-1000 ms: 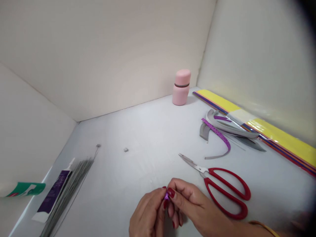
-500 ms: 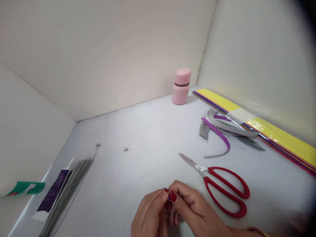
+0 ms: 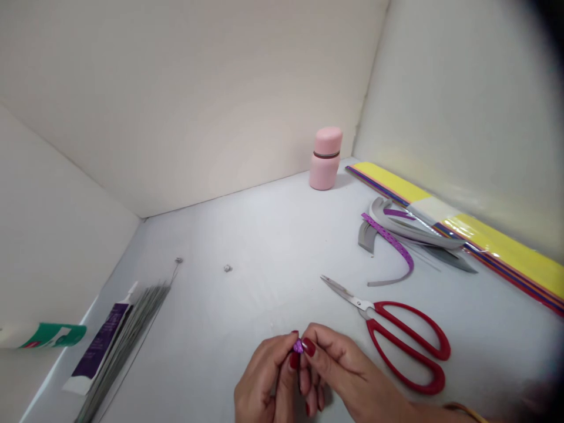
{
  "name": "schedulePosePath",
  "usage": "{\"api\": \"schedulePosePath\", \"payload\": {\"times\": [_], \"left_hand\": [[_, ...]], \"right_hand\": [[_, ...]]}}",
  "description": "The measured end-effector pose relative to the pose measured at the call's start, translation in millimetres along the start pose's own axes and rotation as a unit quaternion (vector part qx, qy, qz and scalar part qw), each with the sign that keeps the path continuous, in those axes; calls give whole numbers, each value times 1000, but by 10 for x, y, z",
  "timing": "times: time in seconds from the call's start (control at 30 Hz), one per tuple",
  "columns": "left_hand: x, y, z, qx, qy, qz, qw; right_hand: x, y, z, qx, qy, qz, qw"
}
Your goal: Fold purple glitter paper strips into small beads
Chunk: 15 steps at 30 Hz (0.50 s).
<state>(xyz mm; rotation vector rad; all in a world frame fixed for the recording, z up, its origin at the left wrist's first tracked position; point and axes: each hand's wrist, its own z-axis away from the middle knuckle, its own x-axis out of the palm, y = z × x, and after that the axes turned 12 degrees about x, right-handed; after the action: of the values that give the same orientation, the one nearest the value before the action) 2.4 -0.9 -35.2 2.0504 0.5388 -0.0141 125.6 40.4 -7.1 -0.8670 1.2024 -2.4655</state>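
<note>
Between the fingertips of both hands sits a small folded piece of purple patterned strip (image 3: 298, 346), partly covered by the fingers. My left hand (image 3: 267, 376) pinches it from the left, thumb below and forefinger above. From the right, my right hand (image 3: 337, 367) grips it with thumb and forefinger, the other fingers curled beneath. Just right of my right hand lie red-handled scissors (image 3: 363, 304), blades slightly apart and pointing to the back left. A curved purple dotted strip (image 3: 390, 238) with a grey underside rests beyond the scissors.
Grey offcuts (image 3: 414, 232) lie by a plastic-wrapped pack of coloured sheets (image 3: 476, 232) along the right wall. A pink bottle (image 3: 326, 158) stands at the back. At left are a purple-white tube (image 3: 103, 341), thin wires (image 3: 127, 352), a green-labelled item (image 3: 55, 335) and a small silvery bit (image 3: 227, 268).
The left thumb and forefinger have parted a little, and more of the purple piece shows between the hands. The whole view has shifted slightly.
</note>
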Motion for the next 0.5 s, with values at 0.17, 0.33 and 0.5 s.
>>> {"api": "schedulePosePath", "payload": {"times": [0.17,0.33,0.5], "left_hand": [[-35,29,-57,-15,-16,17,1000],[-36,68,-41,3,-16,-40,999],[0,82,-20,17,14,-24,999]], "right_hand": [[-11,-13,13,-7,6,40,999],[-12,-16,21,-14,21,68,997],[5,-16,40,-34,18,60,997]]}}
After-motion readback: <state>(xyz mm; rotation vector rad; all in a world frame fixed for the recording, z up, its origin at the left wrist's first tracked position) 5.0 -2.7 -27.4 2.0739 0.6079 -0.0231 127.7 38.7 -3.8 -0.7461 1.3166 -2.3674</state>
